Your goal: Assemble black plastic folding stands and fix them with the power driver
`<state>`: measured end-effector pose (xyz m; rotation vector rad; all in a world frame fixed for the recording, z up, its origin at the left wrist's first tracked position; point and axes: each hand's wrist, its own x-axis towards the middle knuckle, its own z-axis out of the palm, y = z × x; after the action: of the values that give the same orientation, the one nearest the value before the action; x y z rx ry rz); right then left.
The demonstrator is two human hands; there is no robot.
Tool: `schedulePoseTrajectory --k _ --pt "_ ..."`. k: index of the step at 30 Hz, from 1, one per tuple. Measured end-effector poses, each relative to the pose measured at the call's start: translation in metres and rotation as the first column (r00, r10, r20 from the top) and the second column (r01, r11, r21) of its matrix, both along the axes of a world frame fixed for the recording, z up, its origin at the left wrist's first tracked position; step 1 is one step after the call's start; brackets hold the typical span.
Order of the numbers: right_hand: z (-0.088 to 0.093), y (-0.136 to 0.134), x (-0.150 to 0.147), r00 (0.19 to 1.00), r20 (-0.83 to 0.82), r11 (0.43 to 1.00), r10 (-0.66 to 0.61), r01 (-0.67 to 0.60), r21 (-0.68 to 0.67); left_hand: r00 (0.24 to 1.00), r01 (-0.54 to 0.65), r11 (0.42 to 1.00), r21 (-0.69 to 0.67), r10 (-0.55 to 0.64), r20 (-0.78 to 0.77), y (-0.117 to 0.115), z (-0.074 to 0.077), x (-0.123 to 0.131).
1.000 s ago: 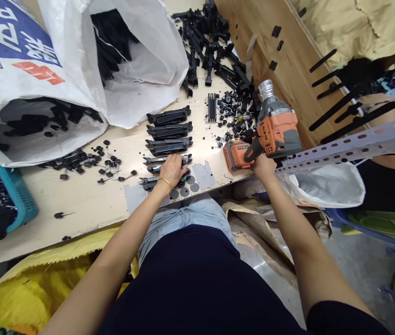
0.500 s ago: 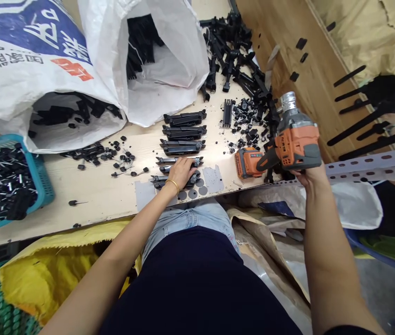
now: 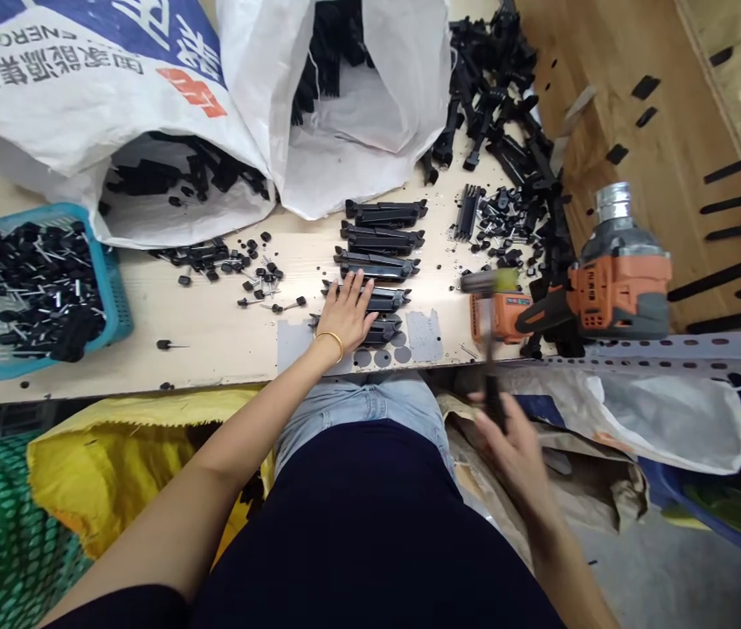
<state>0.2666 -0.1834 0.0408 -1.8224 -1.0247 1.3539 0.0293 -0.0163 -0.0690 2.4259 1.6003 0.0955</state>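
My left hand (image 3: 346, 314) lies with fingers spread over the left ends of the two nearest black plastic parts (image 3: 384, 330). More long black parts (image 3: 387, 212) are stacked in a row behind them. My right hand (image 3: 513, 441), off the table's front edge, is wrapped around the dark handle of a hammer (image 3: 489, 281). Its head, blurred by motion, looks grey on one side and yellow-green on the other. Just beyond the hammer, an orange and grey cordless power tool (image 3: 626, 293) rests at the table's right side.
A blue basket (image 3: 122, 301) of black-headed screws stands at the left. Two white sacks (image 3: 108, 114) with black parts lie open at the back. Loose screws (image 3: 269, 275) and a heap of black parts (image 3: 508, 131) cover areas of the table. A perforated metal rail (image 3: 704, 349) runs along the right.
My right hand has let go of the power tool, moved left and taken hold of the hammer. My left hand has flattened and spread over the parts. The view has shifted left.
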Motion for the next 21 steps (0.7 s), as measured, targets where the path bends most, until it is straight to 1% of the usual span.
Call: schedulePoseTrajectory --k 1,2,3,4,5,7,9,10,11,14,15,17,18,19,21 --pt "-0.010 0.001 -0.010 0.993 0.078 0.996 0.088 -0.085 -0.036 1.000 -0.002 1.000 -0.006 0.002 -0.004 0.000 0.000 0.000" --pt "-0.017 0.004 -0.017 0.970 0.173 0.986 0.168 -0.163 -0.044 1.000 -0.003 1.000 -0.012 0.003 -0.009 0.000 0.000 0.001" --pt "-0.023 0.007 -0.022 0.935 0.278 0.974 0.222 -0.223 -0.026 1.000 -0.004 1.000 -0.016 0.004 -0.014 0.000 0.000 0.001" --pt "-0.026 0.009 -0.024 0.891 0.385 0.964 0.241 -0.266 0.010 1.000 -0.005 1.000 -0.019 0.005 -0.018 0.000 0.001 0.001" --pt "-0.029 0.012 -0.025 0.843 0.485 0.955 0.233 -0.293 0.051 1.000 -0.006 1.000 -0.019 0.005 -0.022 0.000 0.001 0.001" --pt "-0.032 0.017 -0.023 0.765 0.611 0.938 0.202 -0.330 0.104 1.000 -0.007 1.000 -0.014 0.007 -0.024 0.000 0.001 0.001" --pt "-0.035 0.022 -0.020 0.713 0.659 0.918 0.239 -0.387 0.085 1.000 -0.010 1.000 -0.015 0.009 -0.022 0.000 0.001 0.002" --pt "-0.037 0.023 -0.019 0.697 0.670 0.908 0.256 -0.411 0.081 1.000 -0.012 1.000 -0.016 0.012 -0.021 0.000 0.001 0.002" --pt "-0.038 0.024 -0.018 0.689 0.681 0.905 0.246 -0.416 0.094 1.000 -0.014 1.000 -0.018 0.013 -0.019 0.000 0.001 0.002" --pt "-0.043 0.027 -0.016 0.689 0.717 0.920 0.109 -0.344 0.190 1.000 -0.020 0.999 -0.025 0.020 -0.014 0.000 0.002 0.002" --pt "-0.044 0.028 -0.016 0.682 0.723 0.922 0.113 -0.343 0.180 1.000 -0.022 0.999 -0.028 0.022 -0.010 0.001 0.002 0.002" --pt "-0.046 0.028 -0.017 0.669 0.711 0.912 0.216 -0.398 0.097 1.000 -0.029 0.999 -0.034 0.028 -0.004 0.001 0.002 0.003" --pt "-0.046 0.028 -0.017 0.671 0.697 0.904 0.255 -0.421 0.075 1.000 -0.030 0.999 -0.036 0.030 0.000 0.001 0.002 0.003" --pt "-0.044 0.028 -0.016 0.683 0.683 0.904 0.258 -0.420 0.079 0.999 -0.031 0.999 -0.036 0.031 0.004 0.001 0.001 0.003" --pt "-0.040 0.030 -0.015 0.733 0.658 0.924 0.169 -0.350 0.153 0.999 -0.031 0.999 -0.031 0.031 0.017 0.001 0.001 0.002"
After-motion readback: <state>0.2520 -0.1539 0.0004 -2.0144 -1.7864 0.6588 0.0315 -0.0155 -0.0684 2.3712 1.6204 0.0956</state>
